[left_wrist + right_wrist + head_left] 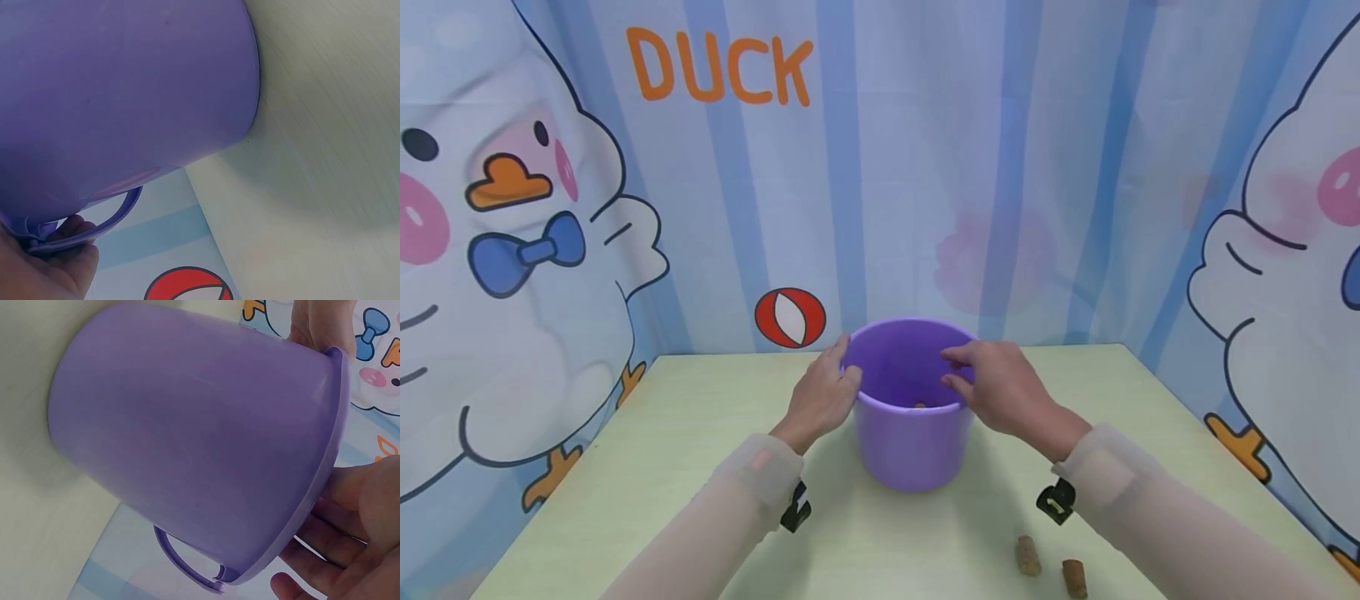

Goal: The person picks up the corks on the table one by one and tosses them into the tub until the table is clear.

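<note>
A purple bucket (912,454) stands upright on the table. My left hand (822,396) grips its rim at the left, the thumb over the edge and the fingers outside by the handle (115,219). Over the right side of the rim hangs my right hand (1003,387), its thumb and fingertips above the opening. They are apart, and nothing shows between them. In the right wrist view the fingers (319,562) are spread behind the rim. A small tan bit of something (920,406) shows inside the bucket; the near rim hides most of the bottom.
Two corks lie on the pale table (700,467) near my right forearm: a lighter cork (1028,556) and a browner cork (1074,578) to its right. A blue striped curtain (895,167) printed with ducks stands around the table's back and sides.
</note>
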Motion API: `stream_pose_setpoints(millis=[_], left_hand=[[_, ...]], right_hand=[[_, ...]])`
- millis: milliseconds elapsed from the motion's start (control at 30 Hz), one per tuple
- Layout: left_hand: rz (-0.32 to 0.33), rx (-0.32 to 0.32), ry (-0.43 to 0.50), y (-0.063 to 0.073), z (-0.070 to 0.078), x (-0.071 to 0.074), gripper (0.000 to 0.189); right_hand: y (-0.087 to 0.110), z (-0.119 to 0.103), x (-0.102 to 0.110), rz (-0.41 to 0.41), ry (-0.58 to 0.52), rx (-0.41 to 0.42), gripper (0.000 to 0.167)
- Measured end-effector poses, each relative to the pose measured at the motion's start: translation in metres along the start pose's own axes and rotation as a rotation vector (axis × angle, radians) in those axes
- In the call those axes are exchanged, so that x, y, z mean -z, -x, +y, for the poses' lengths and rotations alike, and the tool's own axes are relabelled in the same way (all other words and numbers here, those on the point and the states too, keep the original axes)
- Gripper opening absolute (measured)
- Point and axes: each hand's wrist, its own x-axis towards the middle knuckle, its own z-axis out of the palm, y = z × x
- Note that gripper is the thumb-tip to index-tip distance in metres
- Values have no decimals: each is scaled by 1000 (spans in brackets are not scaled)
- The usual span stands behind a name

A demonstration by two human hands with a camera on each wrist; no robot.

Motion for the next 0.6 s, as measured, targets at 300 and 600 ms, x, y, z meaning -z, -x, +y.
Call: stream_pose_setpoints(millis=[300, 600], left_hand=[[0, -2, 11, 0, 0, 1, 67], [-3, -1, 7, 0, 0, 0, 67]], right_hand=[[5, 5, -2, 75, -2, 51, 33], [18, 10, 0, 129, -46, 102, 34]])
